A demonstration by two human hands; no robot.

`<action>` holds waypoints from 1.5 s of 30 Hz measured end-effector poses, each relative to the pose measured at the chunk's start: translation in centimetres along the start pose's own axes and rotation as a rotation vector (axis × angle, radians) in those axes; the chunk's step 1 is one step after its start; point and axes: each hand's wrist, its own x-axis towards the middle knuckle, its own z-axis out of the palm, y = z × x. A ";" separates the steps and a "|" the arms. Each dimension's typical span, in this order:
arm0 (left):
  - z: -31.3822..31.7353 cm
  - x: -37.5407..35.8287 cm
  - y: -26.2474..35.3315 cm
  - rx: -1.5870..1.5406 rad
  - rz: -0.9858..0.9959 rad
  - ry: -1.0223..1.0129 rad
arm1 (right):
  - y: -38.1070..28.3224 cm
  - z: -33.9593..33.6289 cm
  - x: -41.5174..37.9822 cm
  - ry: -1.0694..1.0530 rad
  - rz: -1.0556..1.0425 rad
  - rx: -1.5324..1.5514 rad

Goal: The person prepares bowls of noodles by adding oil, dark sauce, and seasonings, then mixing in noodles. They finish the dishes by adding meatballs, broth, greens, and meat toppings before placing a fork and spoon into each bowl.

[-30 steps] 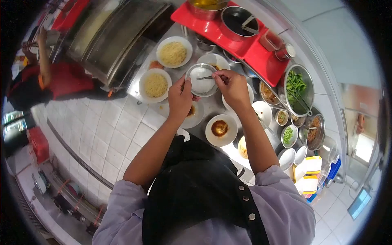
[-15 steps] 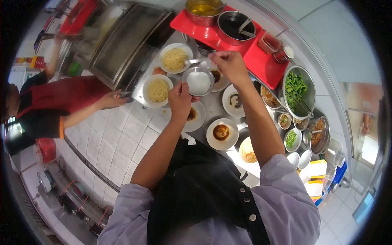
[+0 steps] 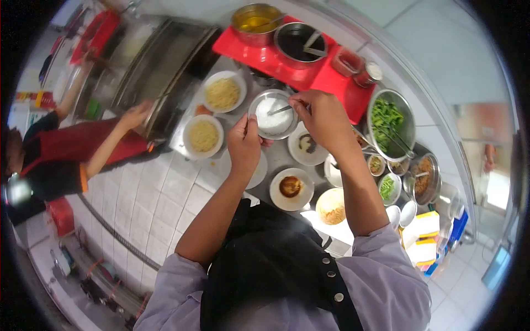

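Bordering the tiled floor [image 3: 130,204], a metal counter [image 3: 277,158] underlies the held bowl [image 3: 280,133].

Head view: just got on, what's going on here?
The person's left hand holds a round silver metal bowl with white contents, and the right hand holds a slim grey metal utensil reaching into it. Nearby are two round white bowls of pale yellow noodles and a round white dish with brown sauce. A co-worker in a dark red apron is at picture left.
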 end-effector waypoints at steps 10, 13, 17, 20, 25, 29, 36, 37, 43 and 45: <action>12.6 5.4 0.0 0.029 0.014 -0.320 | 16.3 -10.6 5.0 0.251 0.159 -0.769; 14.7 7.2 -0.9 0.097 -0.009 -0.422 | 18.0 -10.1 6.2 0.074 0.239 -0.461; 16.7 9.5 -3.0 0.169 0.008 -0.459 | 16.9 -10.6 4.5 0.308 0.028 -0.430; 18.0 10.5 -3.9 0.188 0.094 -0.436 | 13.1 -12.5 2.4 0.463 -0.156 -0.445; 14.1 6.4 -1.2 0.657 0.514 -0.215 | 5.5 -9.3 0.1 0.678 -0.012 0.847; 4.2 -0.2 -2.7 0.434 0.463 -0.298 | -0.4 -1.9 0.4 0.391 0.344 1.480; -15.4 -15.2 -4.0 0.567 -0.052 -0.213 | -5.1 5.8 5.9 0.190 -0.136 0.048; -17.8 -17.0 -4.9 0.580 -0.160 -0.152 | -5.3 6.5 6.9 0.192 -0.144 0.228; -33.4 -29.2 -15.9 0.732 -0.486 0.197 | -3.3 18.0 11.3 0.341 -0.340 -0.127; -37.2 -34.0 -19.8 0.846 -0.617 0.228 | -5.3 17.5 11.1 0.443 -0.347 0.021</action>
